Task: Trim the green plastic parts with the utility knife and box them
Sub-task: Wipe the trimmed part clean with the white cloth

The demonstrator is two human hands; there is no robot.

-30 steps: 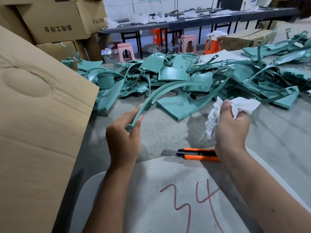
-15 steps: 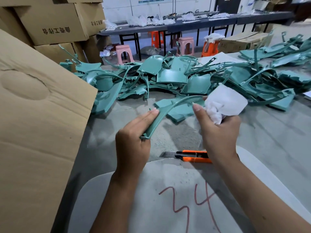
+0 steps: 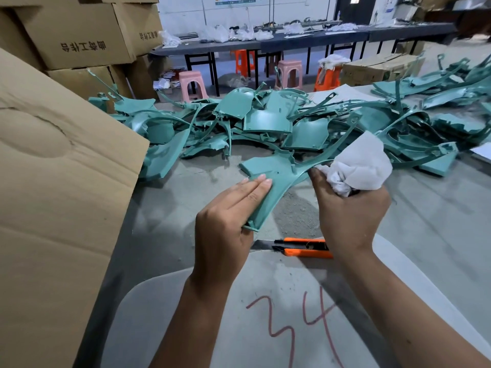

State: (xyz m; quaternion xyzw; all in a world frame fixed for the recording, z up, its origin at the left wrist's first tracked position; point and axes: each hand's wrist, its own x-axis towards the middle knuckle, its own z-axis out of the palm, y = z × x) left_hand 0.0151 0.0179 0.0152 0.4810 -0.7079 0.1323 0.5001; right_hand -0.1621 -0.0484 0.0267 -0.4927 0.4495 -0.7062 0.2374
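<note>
While the left hand [image 3: 223,232] gripped the near end of a green part [image 3: 273,176], fingers flat on its face and thumb beneath, the right hand [image 3: 348,219] clutched a white rag [image 3: 358,166] against its thin arm. Knife [image 3: 300,247] lay on the table [image 3: 438,221] just below both hands. Pile of parts [image 3: 265,123] beyond; box [image 3: 53,181] at left.

Left hand [image 3: 225,224] holding green part [image 3: 276,176], right hand [image 3: 348,216] gripping white cloth [image 3: 361,166]
</note>
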